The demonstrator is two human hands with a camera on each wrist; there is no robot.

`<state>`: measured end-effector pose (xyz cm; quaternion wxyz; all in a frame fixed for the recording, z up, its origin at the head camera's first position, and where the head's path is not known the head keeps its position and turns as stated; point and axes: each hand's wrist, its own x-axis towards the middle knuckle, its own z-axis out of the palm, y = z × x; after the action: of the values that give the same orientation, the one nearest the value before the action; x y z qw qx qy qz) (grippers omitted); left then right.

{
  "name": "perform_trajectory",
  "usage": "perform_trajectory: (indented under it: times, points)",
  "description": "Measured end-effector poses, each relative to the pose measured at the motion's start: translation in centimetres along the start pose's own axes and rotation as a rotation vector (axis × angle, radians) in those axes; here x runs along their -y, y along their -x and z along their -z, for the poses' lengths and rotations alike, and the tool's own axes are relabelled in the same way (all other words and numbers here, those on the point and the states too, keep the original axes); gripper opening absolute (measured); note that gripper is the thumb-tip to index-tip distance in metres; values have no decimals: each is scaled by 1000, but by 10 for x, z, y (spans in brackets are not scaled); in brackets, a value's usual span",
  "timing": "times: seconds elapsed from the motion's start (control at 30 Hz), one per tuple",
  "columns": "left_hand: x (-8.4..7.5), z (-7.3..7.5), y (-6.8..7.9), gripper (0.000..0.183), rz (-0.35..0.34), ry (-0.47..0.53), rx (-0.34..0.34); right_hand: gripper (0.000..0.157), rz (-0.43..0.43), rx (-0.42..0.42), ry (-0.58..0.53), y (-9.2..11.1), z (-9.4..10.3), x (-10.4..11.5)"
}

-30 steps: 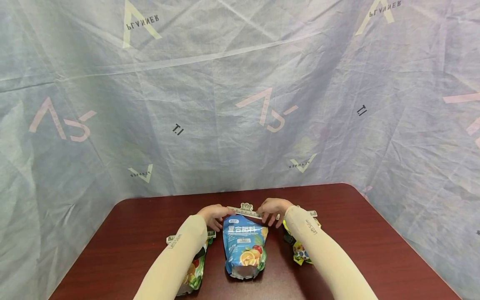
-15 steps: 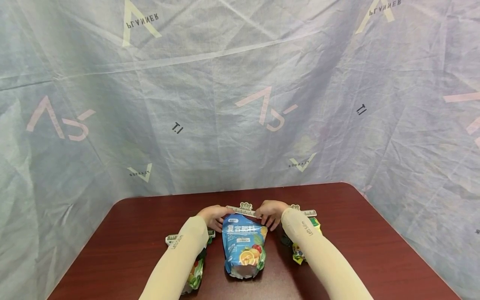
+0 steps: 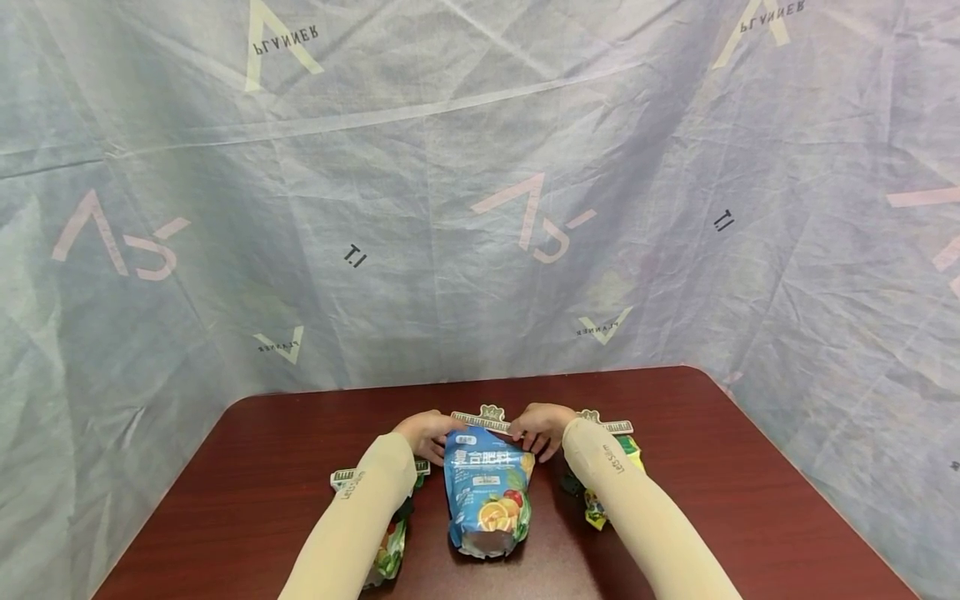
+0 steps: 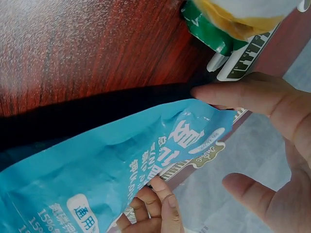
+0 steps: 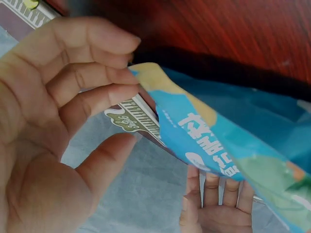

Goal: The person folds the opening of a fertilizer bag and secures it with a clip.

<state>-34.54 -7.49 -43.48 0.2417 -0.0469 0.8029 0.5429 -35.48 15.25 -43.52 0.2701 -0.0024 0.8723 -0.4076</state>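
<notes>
A blue pouch with white lettering and fruit pictures stands mid-table. My left hand is at its upper left corner; in the left wrist view a finger touches the edge, while the thumb is spread away. At the upper right corner, my right hand lays bent fingertips against the film, its thumb apart, as the right wrist view shows. Just beyond the pouch's top lies a long clip with a piano-key pattern and a small "Music" plate. Whether the clip touches the pouch cannot be told.
Left of the pouch, partly under my left forearm, lies a fruit-printed bag with a piano-key clip. A yellow-green bag and another such clip sit by my right forearm. A grey printed cloth hangs behind the dark red table.
My right hand has shifted slightly left onto the pouch's upper right corner, uncovering more of the right-hand clip. The pouch's upper part leans a little differently. My left hand has barely moved.
</notes>
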Motion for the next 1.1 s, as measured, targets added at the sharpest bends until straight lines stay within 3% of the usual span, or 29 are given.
perform_trajectory:
  times: [0.27, 0.63, 1.1]
  points:
    - [-1, 2, -1, 79, -8, 12, 11, 26, -3, 0, -39, -4, -1, -2]
    - [1, 4, -5, 37, -27, -24, 65, 14, 29, 55, -103, -10, -1, -9]
    - [2, 6, -2, 26, -53, -40, 91, 11, 61, 98, -102, -10, -3, -11]
